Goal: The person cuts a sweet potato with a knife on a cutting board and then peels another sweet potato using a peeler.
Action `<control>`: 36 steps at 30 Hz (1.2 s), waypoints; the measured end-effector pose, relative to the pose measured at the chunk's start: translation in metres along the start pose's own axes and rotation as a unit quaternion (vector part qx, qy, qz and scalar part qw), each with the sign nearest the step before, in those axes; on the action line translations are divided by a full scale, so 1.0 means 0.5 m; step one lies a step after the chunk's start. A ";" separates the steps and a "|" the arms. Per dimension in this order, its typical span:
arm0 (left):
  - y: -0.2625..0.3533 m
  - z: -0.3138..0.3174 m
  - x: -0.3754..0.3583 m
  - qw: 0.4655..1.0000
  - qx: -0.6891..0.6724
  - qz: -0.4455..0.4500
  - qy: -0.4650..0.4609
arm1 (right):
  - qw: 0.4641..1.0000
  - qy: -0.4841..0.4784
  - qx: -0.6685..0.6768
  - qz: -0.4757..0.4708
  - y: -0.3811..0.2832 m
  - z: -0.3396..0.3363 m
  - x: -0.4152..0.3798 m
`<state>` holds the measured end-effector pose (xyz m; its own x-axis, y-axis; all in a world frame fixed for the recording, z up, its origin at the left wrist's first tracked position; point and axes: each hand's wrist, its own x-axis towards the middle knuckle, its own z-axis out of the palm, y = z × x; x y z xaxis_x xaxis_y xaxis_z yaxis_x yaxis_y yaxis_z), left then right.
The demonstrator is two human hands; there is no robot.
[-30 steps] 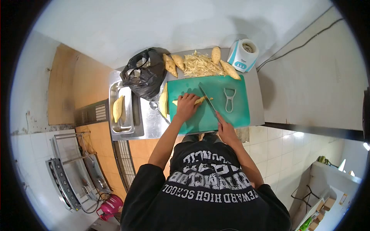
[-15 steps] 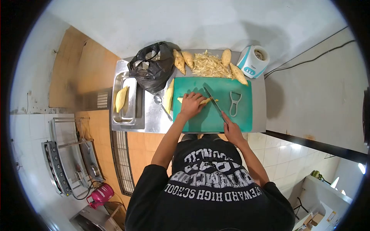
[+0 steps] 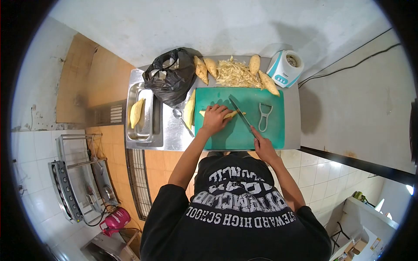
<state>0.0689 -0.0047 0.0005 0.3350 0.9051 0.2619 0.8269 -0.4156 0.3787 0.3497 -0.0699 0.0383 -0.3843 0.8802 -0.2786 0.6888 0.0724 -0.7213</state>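
Note:
My left hand [image 3: 214, 119] is closed over a peeled sweet potato [image 3: 230, 115] and presses it on the green cutting board [image 3: 213, 96]; most of the piece is hidden under the fingers. In my right hand [image 3: 264, 145] is a kitchen knife [image 3: 238, 109], its blade lying across the right end of the piece, with a small bit just beyond it. A white peeler [image 3: 264, 116] rests on the board to the right of the knife. Beside the board's left edge lies another peeled sweet potato [image 3: 189, 109].
Behind the board are a heap of peelings [image 3: 237, 73] and unpeeled sweet potatoes [image 3: 200, 69]. A black plastic bag [image 3: 172, 78] and a spoon [image 3: 183, 121] are at left, near a metal tray [image 3: 146, 135] holding one peeled sweet potato [image 3: 136, 112]. A white-blue appliance [image 3: 278, 71] stands back right.
Hands, knife and sweet potato keep nearly the same place on the board. The whole view has shifted very slightly.

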 end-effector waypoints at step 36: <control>-0.003 0.018 -0.009 1.000 -0.007 -0.015 0.005 | 0.992 0.089 -0.011 -0.083 0.000 0.063 0.068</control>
<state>0.0702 -0.0073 -0.0092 0.3063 0.9162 0.2584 0.8297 -0.3900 0.3993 0.3173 -0.0545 0.0090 -0.3797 0.9243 -0.0389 0.6387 0.2315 -0.7338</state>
